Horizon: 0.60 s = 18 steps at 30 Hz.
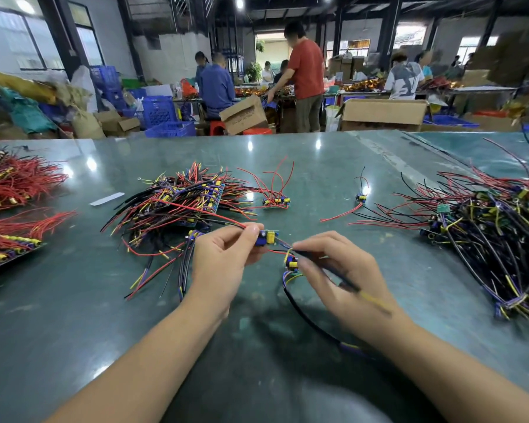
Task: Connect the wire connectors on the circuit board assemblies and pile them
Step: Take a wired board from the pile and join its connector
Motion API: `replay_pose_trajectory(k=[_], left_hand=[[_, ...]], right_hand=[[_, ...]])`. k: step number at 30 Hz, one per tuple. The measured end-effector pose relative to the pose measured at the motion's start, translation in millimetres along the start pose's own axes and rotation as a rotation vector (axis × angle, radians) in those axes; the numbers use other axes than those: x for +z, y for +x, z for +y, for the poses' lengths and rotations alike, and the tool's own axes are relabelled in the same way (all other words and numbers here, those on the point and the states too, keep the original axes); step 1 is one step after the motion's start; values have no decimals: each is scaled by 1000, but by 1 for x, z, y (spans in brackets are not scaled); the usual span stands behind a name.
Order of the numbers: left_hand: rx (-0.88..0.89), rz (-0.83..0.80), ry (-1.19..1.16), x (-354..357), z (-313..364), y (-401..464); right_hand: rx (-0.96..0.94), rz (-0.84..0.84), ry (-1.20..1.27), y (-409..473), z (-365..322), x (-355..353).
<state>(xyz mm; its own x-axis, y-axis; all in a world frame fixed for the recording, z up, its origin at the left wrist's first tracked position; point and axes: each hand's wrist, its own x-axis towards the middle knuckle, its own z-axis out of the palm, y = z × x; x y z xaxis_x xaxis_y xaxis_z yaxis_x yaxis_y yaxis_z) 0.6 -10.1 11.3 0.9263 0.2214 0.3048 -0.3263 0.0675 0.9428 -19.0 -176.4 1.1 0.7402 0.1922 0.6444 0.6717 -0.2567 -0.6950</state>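
Left hand [223, 257]: raised just above the surface [333, 166], near centre; thumb and forefinger pinch a small circuit board [265, 238] with blue and yellow parts; remaining fingers loosely curled beneath.
Right hand [339, 270]: at 3 o'clock of the left hand, close by; fingers [306, 248] narrow, pinching wire ends just above a second small board [291, 264]; a black lead [342, 280] lies across the back of the hand.
Link: a red wire [277, 252] runs between the two held boards; whether any connector is mated, cannot tell.
Hanging lead: black sheathed cable [306, 319] drops from the second board toward 5 o'clock, passing under the right forearm.
Main pile [177, 206]: boards with red, black, yellow wires, at 11 o'clock of the hands; its nearest wires reach the left hand.
Small cluster [276, 201]: a few boards with red wires, at 12 o'clock.
Single board [361, 198]: lying alone at 1 o'clock, red and black leads spread.
Right heap [486, 227]: tangled assemblies, mostly black wire, at 3 o'clock, well apart.
Left edge: red wire bundles [16, 181] at 10 o'clock; a tray of boards [9, 254] at 9 o'clock.
White strip [107, 199]: flat beside the main pile.
Background: people [306, 74] at benches; cardboard boxes [382, 114]; blue crates [158, 111].
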Motion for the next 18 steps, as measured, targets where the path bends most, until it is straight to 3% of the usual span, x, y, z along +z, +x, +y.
replay_pose_trajectory(k=[3,7,11,14,18], left_hand=[[-45,-48,38,2,1,-1],[-183,-269,-115,7,5,-7],[-53,-455,117,1,4,-12],[-56,-565,108,0,4,-14],[67,-462,296,5,-3,-15]], right_hand=[[116,37,152,1,-2,0],[239,77,211,5,-3,-1],[312,105,312,6,-4,1],[409,156,428,6,-1,0],[451,149,436,6,-3,1]])
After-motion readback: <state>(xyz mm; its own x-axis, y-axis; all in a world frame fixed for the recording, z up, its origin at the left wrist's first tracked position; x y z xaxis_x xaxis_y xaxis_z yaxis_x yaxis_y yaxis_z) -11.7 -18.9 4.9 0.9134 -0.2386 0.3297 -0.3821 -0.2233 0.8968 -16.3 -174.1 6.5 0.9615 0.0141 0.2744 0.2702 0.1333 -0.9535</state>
